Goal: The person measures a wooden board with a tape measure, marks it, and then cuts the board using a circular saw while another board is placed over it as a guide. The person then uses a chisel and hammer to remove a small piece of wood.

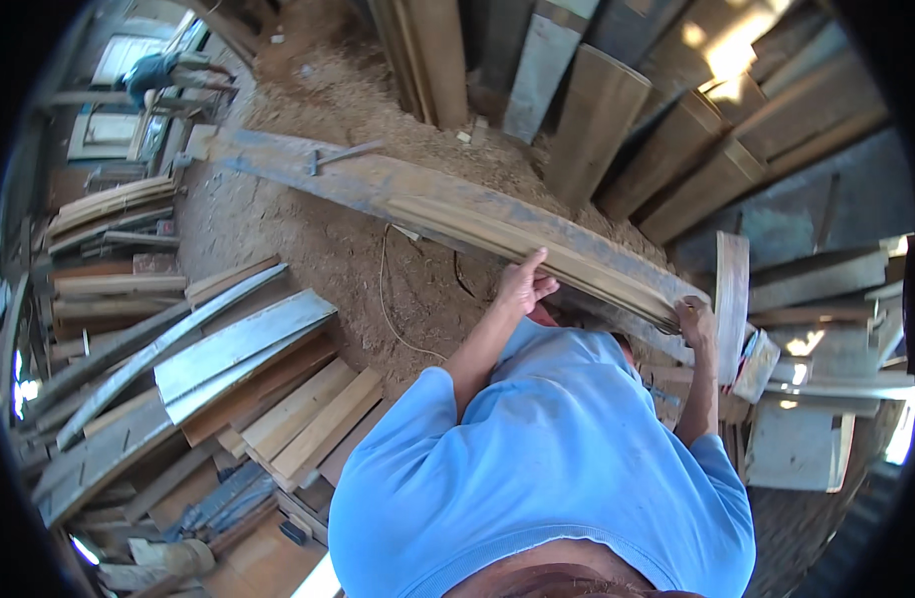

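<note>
A long, narrow wooden board (457,225) with grooves along its length lies lengthwise on a long, worn workbench plank (278,159) in front of me. My left hand (523,289) is at the board's near edge, thumb over the top and fingers bent beside the edge. Farther right, my right hand (695,321) is closed around the board's right end, its fingertips partly hidden. On the bench's far left part sits a small wooden stop with a thin bar (348,152).
Upright planks (597,120) lean at the back right. Stacked boards and pale curved sheets (243,349) fill the left side. A thin cord (386,299) lies on the sawdust-covered ground (308,239). Another person (158,78) bends over at the far left.
</note>
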A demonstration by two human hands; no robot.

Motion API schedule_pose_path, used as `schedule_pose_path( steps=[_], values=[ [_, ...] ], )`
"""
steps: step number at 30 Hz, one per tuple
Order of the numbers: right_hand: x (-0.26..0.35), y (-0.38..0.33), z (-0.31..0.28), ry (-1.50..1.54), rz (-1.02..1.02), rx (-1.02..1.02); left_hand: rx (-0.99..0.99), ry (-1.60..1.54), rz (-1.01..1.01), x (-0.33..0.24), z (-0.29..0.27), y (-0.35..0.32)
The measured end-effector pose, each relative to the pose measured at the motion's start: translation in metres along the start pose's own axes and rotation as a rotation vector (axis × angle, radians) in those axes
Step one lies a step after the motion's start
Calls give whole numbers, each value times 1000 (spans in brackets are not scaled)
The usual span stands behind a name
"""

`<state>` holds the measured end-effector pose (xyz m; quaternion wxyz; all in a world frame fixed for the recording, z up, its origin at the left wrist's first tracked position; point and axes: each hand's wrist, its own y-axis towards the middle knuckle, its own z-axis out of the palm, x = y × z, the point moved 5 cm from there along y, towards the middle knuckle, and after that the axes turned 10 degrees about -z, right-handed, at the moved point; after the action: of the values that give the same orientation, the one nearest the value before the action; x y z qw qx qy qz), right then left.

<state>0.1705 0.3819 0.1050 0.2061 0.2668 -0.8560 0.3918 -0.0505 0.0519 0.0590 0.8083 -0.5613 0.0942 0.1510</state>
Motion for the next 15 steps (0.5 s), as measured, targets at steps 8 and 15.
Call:
schedule_pose_path(
  steps=[8,15],
  values=[
    [152,-7,-4,-541,-373,103,-91,153,-74,-19,26,22],
    [182,-11,31,-747,-210,143,144,233,-247,-32,-5,20]
  ],
)
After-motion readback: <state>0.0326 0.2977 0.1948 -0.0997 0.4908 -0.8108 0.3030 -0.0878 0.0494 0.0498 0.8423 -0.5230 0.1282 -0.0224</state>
